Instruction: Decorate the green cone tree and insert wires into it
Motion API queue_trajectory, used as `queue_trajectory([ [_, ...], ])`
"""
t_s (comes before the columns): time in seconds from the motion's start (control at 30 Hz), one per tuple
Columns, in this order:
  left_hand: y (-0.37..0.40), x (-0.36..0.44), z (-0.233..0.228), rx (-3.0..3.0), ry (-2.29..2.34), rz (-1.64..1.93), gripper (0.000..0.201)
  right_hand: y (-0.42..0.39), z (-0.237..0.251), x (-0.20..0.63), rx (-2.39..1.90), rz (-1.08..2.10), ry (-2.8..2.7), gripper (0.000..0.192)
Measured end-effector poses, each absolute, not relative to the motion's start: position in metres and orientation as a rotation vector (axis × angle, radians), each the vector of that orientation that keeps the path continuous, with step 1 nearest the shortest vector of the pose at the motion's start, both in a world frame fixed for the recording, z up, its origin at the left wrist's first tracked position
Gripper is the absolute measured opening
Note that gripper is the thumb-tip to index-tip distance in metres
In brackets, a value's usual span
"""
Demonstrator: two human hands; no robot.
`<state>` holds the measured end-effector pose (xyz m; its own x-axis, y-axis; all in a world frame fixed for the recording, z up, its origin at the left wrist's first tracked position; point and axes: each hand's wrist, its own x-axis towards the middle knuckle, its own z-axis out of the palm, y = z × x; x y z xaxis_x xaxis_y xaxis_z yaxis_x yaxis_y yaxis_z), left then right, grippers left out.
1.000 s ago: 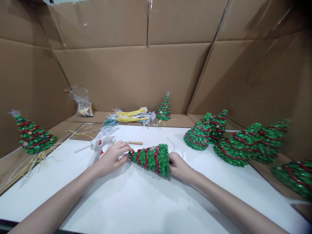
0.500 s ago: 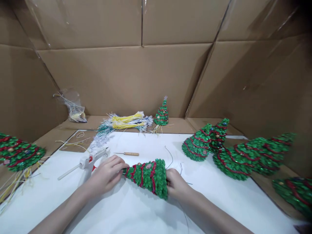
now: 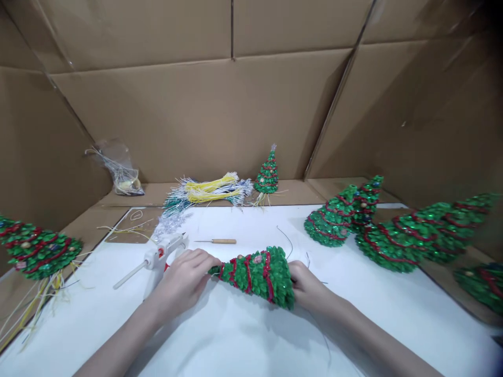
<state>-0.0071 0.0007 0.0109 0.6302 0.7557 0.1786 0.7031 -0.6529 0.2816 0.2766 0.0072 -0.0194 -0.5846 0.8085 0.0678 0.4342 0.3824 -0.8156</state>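
Observation:
A small green sequin Christmas tree (image 3: 257, 275) with red garland lies on its side over the white table (image 3: 243, 335), tip pointing left. My left hand (image 3: 184, 277) pinches the tip of the tree. My right hand (image 3: 310, 285) grips its wide base. A thin dark wire (image 3: 286, 240) curves up from behind the base.
A white glue gun (image 3: 157, 257) stands left of my left hand. A wooden-handled awl (image 3: 220, 241) lies behind. Bundles of yellow and white wires (image 3: 208, 189) and a small upright tree (image 3: 267, 173) sit at the back. Several finished trees (image 3: 393, 230) lie right; another tree (image 3: 37, 251) is left.
The view shifted slightly; both hands keep hold of the tree, which now sits a little further right and up in the view. My grip looks unchanged.

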Motion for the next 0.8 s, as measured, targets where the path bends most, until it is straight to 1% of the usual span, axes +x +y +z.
queue_trajectory([
  [0.1,0.0015,-0.0072,0.0099,2.685,1.198,0.426,0.031,0.0067,-0.0165,0.2764,-1.006,1.109,-2.183,0.022],
  [0.2,0.0021,-0.0064,0.0107,2.685,1.188,0.432,0.027,0.0067,-0.0168,0.2763,-0.959,1.054,-2.162,0.022],
  [0.3,0.0026,-0.0050,0.0116,2.681,1.175,0.446,0.023,0.0064,-0.0175,0.2765,-0.936,1.069,-2.159,0.023],
  [0.8,0.0013,-0.0039,0.0135,2.634,1.168,0.421,0.021,0.0085,-0.0181,0.2771,-0.952,1.085,-2.151,0.022],
])
